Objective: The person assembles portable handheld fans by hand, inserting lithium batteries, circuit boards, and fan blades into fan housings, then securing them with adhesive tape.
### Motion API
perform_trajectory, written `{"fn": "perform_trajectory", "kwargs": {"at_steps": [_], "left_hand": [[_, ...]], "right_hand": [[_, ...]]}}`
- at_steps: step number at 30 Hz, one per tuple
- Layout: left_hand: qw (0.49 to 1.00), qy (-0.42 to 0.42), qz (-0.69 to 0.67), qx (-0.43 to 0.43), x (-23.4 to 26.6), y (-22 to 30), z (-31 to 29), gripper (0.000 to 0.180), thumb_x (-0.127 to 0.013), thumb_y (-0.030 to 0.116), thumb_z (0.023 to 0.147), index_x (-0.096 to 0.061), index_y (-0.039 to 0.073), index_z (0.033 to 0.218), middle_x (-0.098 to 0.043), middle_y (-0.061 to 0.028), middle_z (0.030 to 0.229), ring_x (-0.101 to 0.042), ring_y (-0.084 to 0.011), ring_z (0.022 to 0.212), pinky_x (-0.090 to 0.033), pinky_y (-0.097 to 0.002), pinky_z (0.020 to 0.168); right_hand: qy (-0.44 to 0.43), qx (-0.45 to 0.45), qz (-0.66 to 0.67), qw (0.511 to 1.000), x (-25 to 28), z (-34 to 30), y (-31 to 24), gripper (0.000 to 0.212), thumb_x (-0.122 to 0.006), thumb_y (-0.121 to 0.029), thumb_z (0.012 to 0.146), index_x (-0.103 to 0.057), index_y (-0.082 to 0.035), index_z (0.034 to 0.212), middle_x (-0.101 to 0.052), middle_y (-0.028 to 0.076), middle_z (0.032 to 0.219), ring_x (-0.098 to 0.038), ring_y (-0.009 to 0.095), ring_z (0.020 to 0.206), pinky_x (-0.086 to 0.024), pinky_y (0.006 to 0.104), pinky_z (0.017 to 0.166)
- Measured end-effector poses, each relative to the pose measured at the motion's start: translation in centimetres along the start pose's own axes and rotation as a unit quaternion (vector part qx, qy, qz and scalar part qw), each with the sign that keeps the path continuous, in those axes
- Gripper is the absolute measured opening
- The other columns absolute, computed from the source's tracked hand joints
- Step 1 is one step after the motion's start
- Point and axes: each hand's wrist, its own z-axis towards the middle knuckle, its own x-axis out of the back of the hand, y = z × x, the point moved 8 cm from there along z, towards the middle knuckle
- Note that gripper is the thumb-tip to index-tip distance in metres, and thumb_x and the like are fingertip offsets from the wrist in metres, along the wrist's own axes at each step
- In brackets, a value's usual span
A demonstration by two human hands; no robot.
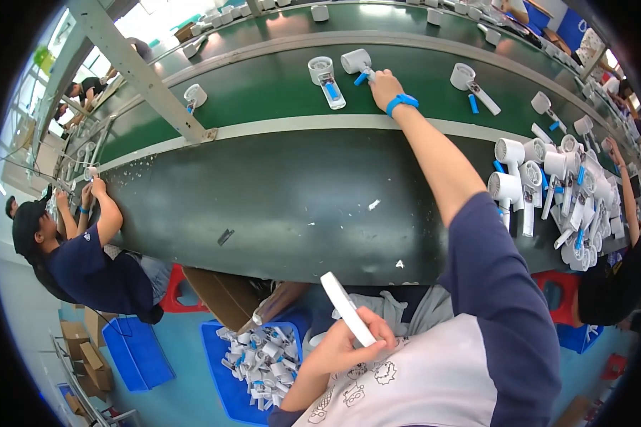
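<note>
My right hand (pixel 386 89), with a blue wristband, reaches across to the green conveyor belt. Its fingers close round the handle of a white handheld fan (pixel 355 61), with a blue cylinder at the handle. Just left of it lies another white handheld fan (pixel 322 69), its open handle showing a blue cylinder. Close to my body, my left hand (pixel 349 349) grips a long white part (pixel 347 308) with a rounded end, tilted upward. What kind of part this is cannot be made out.
Fans heap up on the dark worktable (pixel 278 192) at right, and several more lie along the green belt (pixel 263 92). A blue bin (pixel 217 370) full of fan parts stands below left. A metal post (pixel 139 67) rises left. Co-workers sit at both sides, one in a dark cap (pixel 32 220).
</note>
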Motion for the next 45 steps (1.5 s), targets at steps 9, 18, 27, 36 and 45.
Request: {"fn": "perform_trajectory", "kwargs": {"at_steps": [9,18,27,36,45], "left_hand": [[0.995,0.089,-0.031,-0.021,3.4,0.6,-0.5,0.022,-0.058,-0.009,0.081,-0.042,0.003,0.091,-0.06,-0.0117,0.079,-0.061,-0.0185,0.078,-0.049,-0.0342,0.072],[0.988,0.151,-0.014,0.01,3.2,0.0,-0.3,0.022,-0.057,-0.008,0.082,-0.042,0.004,0.091,-0.061,-0.0085,0.079,-0.063,-0.0157,0.077,-0.05,-0.0314,0.073],[0.851,0.208,0.47,-0.109,1.7,6.4,5.7,0.063,-0.062,-0.004,0.069,-0.049,0.0,0.13,-0.054,-0.0166,0.117,-0.057,-0.0216,0.101,-0.044,-0.0335,0.087],[0.834,0.235,0.499,-0.005,4.9,3.9,4.8,0.065,-0.062,-0.005,0.066,-0.055,0.007,0.129,-0.049,-0.0151,0.128,-0.056,-0.0241,0.109,-0.043,-0.034,0.089],[0.895,0.303,0.326,-0.043,5.7,3.4,0.4,0.039,-0.06,-0.001,0.066,-0.06,-0.004,0.104,-0.057,-0.014,0.112,-0.059,-0.0197,0.099,-0.046,-0.0304,0.084]], "right_hand": [[-0.112,0.136,0.138,0.974,15.6,-25.5,-7.8,0.037,-0.055,0.004,0.082,-0.051,0.002,0.119,-0.049,0.018,0.1,-0.054,0.037,0.093,-0.045,0.0397,0.079],[-0.085,0.295,0.006,0.952,18.1,-31.9,-9.6,0.045,-0.061,-0.001,0.077,-0.057,-0.004,0.122,-0.047,0.012,0.124,-0.052,0.029,0.105,-0.043,0.0396,0.092],[0.023,0.427,0.097,0.899,17.6,-33.1,-10.2,0.03,-0.07,-0.002,0.061,-0.066,0.001,0.091,-0.054,0.014,0.102,-0.06,0.031,0.094,-0.056,0.0348,0.07],[-0.006,0.414,0.26,0.872,17.4,-37.1,-12.2,0.03,-0.072,0.006,0.066,-0.067,0.001,0.095,-0.056,0.013,0.1,-0.062,0.032,0.097,-0.056,0.0317,0.073],[-0.102,-0.347,0.688,0.629,12.1,-38.7,-6.7,0.004,-0.054,-0.004,0.091,-0.056,-0.002,0.093,-0.064,0.011,0.101,-0.06,0.013,0.076,-0.049,0.0239,0.065]]}}
